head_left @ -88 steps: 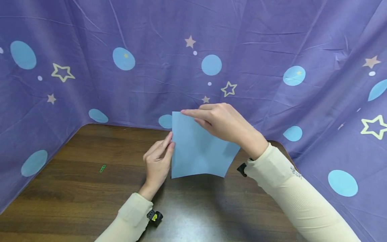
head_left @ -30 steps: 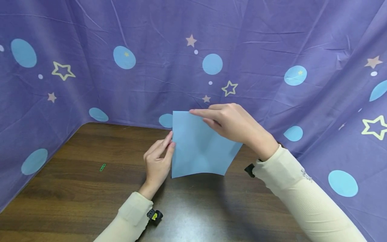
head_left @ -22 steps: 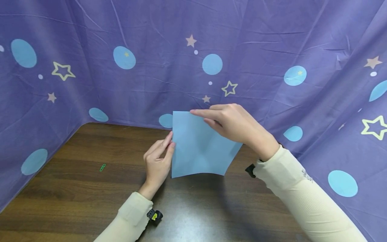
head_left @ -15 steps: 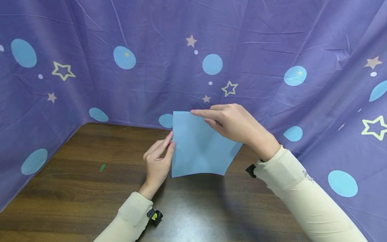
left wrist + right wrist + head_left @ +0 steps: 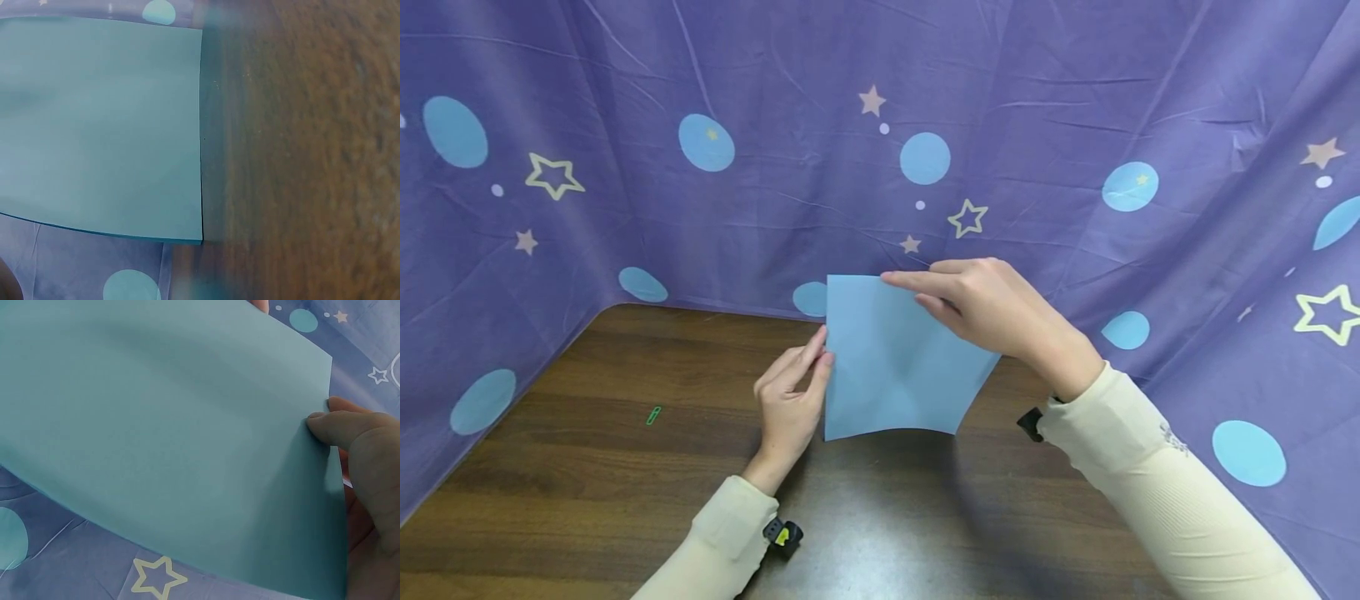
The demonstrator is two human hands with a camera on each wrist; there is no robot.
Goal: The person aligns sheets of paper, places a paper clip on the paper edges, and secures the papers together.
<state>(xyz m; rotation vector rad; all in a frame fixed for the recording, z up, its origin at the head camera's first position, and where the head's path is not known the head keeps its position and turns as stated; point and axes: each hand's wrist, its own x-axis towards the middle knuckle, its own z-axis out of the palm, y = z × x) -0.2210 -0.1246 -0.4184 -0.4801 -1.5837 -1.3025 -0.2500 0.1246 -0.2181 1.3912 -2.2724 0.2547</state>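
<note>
A light blue sheet of paper (image 5: 895, 375) stands over the table, its lower edge bowed. My left hand (image 5: 790, 400) pinches its left edge, thumb on the near face. In the right wrist view, that pinching thumb and fingers (image 5: 369, 444) show at the right side of the paper. Along the top edge lies my right hand (image 5: 992, 304), index finger straight with its tip on the edge and the thumb lower, before the near face. A corner and straight edge of the blue sheet (image 5: 112, 131) fill much of the left wrist view.
The brown wooden table (image 5: 587, 483) carries a small green paper-clip-shaped thing (image 5: 653, 415) on the left. A purple curtain (image 5: 790, 100) with stars and dots encloses the back and sides. Dark wrist devices sit at both cream sleeves (image 5: 1157, 475).
My right hand has slid to the right along the paper's top edge, away from the left corner. The left hand keeps its pinch at the same spot.
</note>
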